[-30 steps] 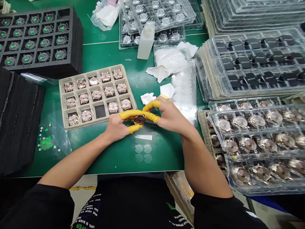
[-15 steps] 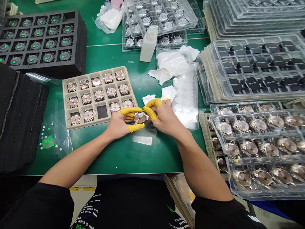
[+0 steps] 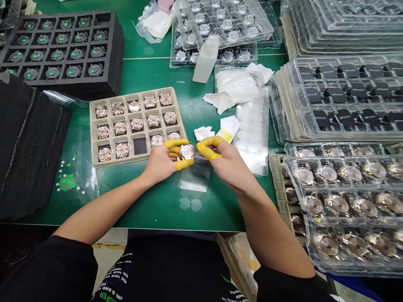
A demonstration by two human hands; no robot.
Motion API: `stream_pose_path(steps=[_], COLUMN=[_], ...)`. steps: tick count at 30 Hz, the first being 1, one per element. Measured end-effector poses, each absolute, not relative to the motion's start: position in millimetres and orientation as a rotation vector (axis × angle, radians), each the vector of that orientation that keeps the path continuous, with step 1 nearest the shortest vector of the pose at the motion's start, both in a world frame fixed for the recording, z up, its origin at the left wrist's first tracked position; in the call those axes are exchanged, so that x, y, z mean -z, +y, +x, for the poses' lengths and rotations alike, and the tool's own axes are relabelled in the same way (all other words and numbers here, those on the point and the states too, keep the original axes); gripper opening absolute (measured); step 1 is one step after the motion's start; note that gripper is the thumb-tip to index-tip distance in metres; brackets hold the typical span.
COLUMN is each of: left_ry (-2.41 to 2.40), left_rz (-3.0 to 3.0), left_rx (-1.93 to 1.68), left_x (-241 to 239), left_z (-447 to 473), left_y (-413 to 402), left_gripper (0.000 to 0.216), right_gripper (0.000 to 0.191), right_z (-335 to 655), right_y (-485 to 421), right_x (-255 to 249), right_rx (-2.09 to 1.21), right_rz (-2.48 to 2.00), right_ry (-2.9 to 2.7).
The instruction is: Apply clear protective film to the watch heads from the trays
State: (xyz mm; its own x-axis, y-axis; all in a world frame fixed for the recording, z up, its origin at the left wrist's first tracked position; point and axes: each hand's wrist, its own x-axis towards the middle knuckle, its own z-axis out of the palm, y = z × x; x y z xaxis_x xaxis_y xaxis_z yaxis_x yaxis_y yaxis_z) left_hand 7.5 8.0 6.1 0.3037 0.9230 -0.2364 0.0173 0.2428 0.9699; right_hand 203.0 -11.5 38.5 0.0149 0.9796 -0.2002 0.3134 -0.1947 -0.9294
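In my left hand [image 3: 171, 156] is a rose-gold watch head [image 3: 187, 151], gripped at its edge between yellow-covered fingers and thumb. A pale, shiny round side of it faces up. Just right of the watch, a small gap away, my right hand [image 3: 225, 157] is closed in a pinch, also in yellow finger covers. Whatever it holds, if anything, is too small to make out. Behind my left hand lies a beige tray [image 3: 93, 138] of similar watch heads, with one bare compartment [image 3: 140, 146] in its front row. Below the hands are clear film [image 3: 192, 184] and round transparent discs [image 3: 190, 204].
Black foam trays [image 3: 118, 58] stand at the left, near scattered green and white dots [image 3: 67, 180]. A white bottle [image 3: 206, 58] and crumpled white wipes [image 3: 223, 98] are at the back. Stacked clear trays [image 3: 343, 176] line the right side.
My right hand has come off the watch head and moved slightly right. The watch's upward side looks paler and plainer now. The view has shifted, and the round discs now show.
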Motion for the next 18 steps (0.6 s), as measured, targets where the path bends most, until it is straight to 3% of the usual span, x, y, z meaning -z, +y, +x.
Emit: stream_pose_path(steps=[6, 18], left_ry=[1.021, 1.078], left_rz=[1.163, 1.179], left_rx=[-0.832, -0.86], left_x=[0.2, -2.7], left_z=[6.8, 8.0], left_y=[7.5, 6.1], left_gripper=[0.064, 0.065], right_gripper=[0.026, 0.024], right_z=[190.1, 182.7], right_y=[-12.6, -17.6], right_x=[-29.6, -20.4], right_rx=[-1.394, -1.208], right_rz=[-1.547, -1.643], right_ry=[-1.26, -1.308])
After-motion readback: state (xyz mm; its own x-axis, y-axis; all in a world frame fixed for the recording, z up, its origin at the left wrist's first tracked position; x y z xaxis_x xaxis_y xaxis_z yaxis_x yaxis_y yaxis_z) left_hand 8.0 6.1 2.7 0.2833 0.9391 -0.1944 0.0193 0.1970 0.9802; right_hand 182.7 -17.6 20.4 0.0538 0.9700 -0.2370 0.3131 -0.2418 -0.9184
